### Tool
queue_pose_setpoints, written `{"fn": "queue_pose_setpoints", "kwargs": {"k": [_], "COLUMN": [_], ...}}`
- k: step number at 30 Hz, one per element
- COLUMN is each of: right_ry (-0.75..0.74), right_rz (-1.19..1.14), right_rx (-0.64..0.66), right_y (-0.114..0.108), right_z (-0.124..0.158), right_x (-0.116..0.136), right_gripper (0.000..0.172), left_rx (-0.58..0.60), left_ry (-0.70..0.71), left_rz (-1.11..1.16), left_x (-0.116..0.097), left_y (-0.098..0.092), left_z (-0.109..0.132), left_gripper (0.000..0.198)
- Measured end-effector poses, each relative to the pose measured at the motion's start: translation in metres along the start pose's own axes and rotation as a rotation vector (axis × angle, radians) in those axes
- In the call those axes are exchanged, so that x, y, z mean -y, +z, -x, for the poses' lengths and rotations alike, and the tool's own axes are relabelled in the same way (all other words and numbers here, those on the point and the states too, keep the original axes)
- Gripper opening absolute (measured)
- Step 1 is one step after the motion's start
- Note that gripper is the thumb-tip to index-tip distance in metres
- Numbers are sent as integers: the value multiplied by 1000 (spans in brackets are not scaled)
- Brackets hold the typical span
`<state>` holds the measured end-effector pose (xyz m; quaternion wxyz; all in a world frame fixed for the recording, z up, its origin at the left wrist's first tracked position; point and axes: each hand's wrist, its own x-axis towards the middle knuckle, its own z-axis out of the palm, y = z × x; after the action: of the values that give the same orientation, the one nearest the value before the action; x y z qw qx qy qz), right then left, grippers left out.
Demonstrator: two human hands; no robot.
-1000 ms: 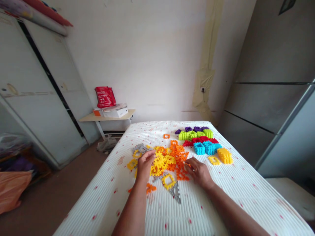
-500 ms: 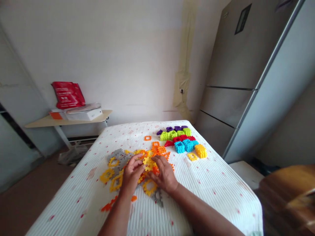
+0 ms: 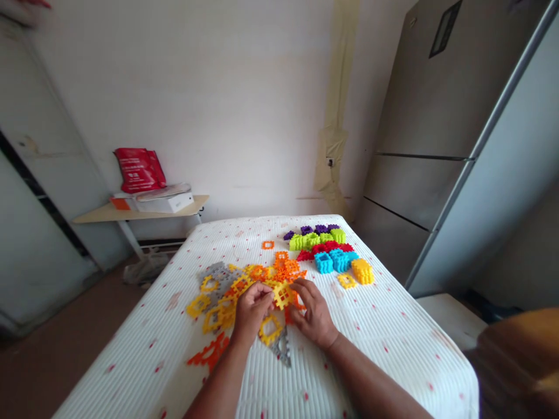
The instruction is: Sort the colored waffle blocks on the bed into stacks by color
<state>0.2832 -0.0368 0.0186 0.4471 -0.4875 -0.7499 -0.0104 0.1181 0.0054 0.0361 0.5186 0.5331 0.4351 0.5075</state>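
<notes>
Pinched between the closed thumb and fingers of my left hand (image 3: 253, 308) is the left edge of a yellow interlocking plastic tile (image 3: 283, 295) with a window-like grid. My right hand (image 3: 317, 317) is at the tile's right side, thumb and fingers apart, index fingertip by its upper right corner. Whether that fingertip presses on it I cannot tell. Under and around the hands spreads a loose pile of yellow, orange and grey tiles, including a yellow square frame (image 3: 271, 330), a grey triangular tile (image 3: 282, 348) and orange tiles (image 3: 288, 269).
Sorted stacks stand at the back right: purple tiles (image 3: 321, 228), green tiles (image 3: 311, 241), red tiles (image 3: 332, 248), blue tiles (image 3: 324, 262) and yellow tiles (image 3: 362, 271). Orange-red triangular tiles (image 3: 210, 351) lie by my left forearm. A refrigerator (image 3: 414, 145) stands right of the quilted table cover (image 3: 384, 361).
My view has turned slightly left, so everything appears shifted right. The yellow tile now shows its face more fully between my hands. My right hand's fingers have drawn back to its edge.
</notes>
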Motion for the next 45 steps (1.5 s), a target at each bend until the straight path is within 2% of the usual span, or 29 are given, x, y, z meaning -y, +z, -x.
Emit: {"fn": "queue_pose_setpoints", "kwargs": {"k": [4,11,15,20,24,28,34,45], "right_ry": [39,44,67,281,536,661,717,713], "right_rz": [-5,-2,153,501,662,701,729,736], "right_rx": [-33,-12,-54,-54,51,128,169,234], "right_y": [2,0,-17,-62,-82,-79,-74,-71], "right_z": [-1,-1,3,18,24,18,12,12], "right_x": [0,3,-15,-58,-75,-78,-81,-85], "right_gripper": [36,35,31,26,30,30,27,30], "left_rx": [-47,6,-72,-282,-318,-269,-279,-439], "left_ry": [12,53,131,200,204,243,260,284], "left_rz": [9,-31,-53,-168,-166,-222,-252,-174], "left_x": [3,4,7,10,8,8,12,2], "left_y": [2,9,-1,-28,-34,-28,-30,-38], "left_z": [1,5,3,1,1,2,1,-1], "left_gripper": [22,22,28,30,30,28,27,22]}}
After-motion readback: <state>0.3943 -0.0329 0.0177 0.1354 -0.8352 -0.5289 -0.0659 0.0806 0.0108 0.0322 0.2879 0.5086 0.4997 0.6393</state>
